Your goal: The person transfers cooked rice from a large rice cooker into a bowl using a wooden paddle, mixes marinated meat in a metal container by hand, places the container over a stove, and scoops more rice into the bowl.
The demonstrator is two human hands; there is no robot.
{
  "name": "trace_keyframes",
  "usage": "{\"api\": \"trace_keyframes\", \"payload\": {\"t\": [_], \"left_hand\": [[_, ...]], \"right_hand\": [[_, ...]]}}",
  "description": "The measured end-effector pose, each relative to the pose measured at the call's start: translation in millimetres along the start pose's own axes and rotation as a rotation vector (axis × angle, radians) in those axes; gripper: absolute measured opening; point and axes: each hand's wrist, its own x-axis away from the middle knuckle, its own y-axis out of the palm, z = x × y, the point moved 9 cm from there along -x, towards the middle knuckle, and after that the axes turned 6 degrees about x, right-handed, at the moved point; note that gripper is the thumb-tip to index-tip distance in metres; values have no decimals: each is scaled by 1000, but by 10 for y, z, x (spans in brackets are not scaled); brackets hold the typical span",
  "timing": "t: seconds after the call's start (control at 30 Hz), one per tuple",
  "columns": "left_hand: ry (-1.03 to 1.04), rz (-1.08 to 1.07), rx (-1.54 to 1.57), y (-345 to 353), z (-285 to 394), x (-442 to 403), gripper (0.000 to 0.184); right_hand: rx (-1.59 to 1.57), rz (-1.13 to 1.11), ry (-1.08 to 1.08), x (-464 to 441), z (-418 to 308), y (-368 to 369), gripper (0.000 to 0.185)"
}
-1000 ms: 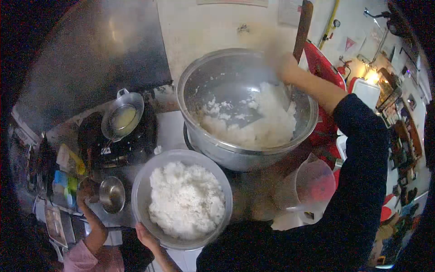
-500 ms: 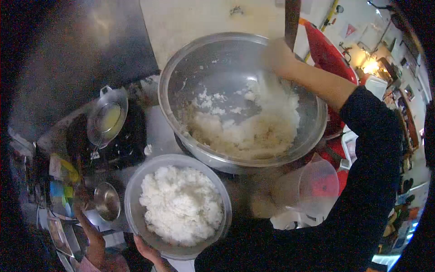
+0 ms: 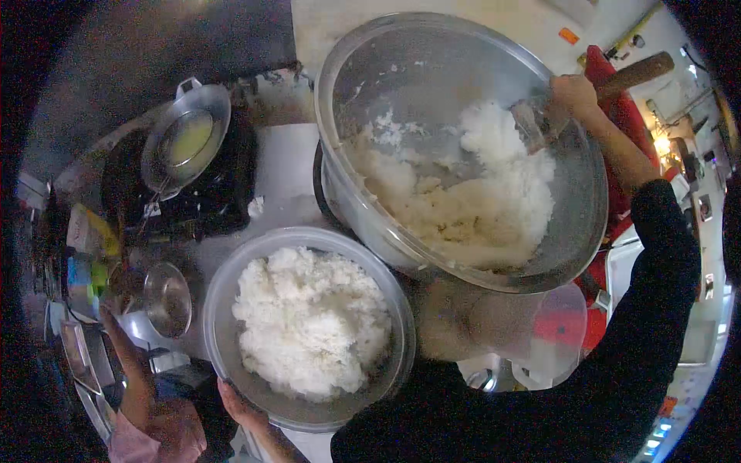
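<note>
A: Quick, hands?

B: Right hand (image 3: 573,96) is clamping on the brown wooden-handled paddle (image 3: 637,75) where it's crossing the pot rim; can't tell if it's gripping the rim too. Left hand (image 3: 243,407) is holding the near edge of the round grey plastic tub (image 3: 215,324).

A: Rice?

B: A mound of white rice (image 3: 309,324) is filling much of the tub. More white rice (image 3: 494,204) is lying in the big round silver metal pot (image 3: 436,62) just beside, paddle blade touching it.

A: Risks?

B: Pot's looking tilted; a slipping right grip could make it rock. An overloaded blade could be shedding grains between pot and tub. Left is steadying one side only, so a hard knock could slide the tub. Clear plastic pitcher (image 3: 565,312) is standing near the dark sleeve (image 3: 644,301): elbow could catch it.
</note>
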Motion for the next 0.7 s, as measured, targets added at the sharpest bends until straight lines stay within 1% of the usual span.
{"api": "trace_keyframes", "payload": {"t": [0.03,0.1,0.13,0.17,0.2,0.27,0.3,0.4,0.43,0.5,0.6,0.67,0.7], "left_hand": [[-57,-31,61,-50,-89,-17,47],[-164,-87,183,-107,-217,-67,46],[-137,-48,129,-207,-213,-51,45],[-107,-11,80,-126,-147,-41,45],[-78,28,32,-94,-90,-8,44],[-41,-75,65,12,-28,6,43],[-22,-129,85,72,-10,3,43],[-28,15,-191,-38,6,-8,41],[-38,43,-165,-13,11,-9,41],[-45,82,-106,48,60,33,40],[-32,57,13,19,-6,7,40],[-53,44,-178,16,31,34,40],[-49,57,-195,36,83,31,40]], "right_hand": [[-16,-52,-1,28,-14,26,24],[9,-6,-81,-30,-133,-71,27],[18,19,-119,-53,-211,-145,29],[12,-44,-139,-68,-320,-229,35],[21,-25,-180,-90,-361,-269,37],[34,16,-249,-169,-454,-310,42],[56,-24,-253,-216,-469,-255,48],[-36,79,-256,-290,-487,-214,50],[-67,36,-268,-286,-499,-149,51],[-140,-34,-298,-228,-743,-283,53],[-336,40,-355,-250,-1183,-371,54],[-422,75,-383,-339,-1456,-530,55],[-471,94,-401,-385,-1588,-616,56]]}}
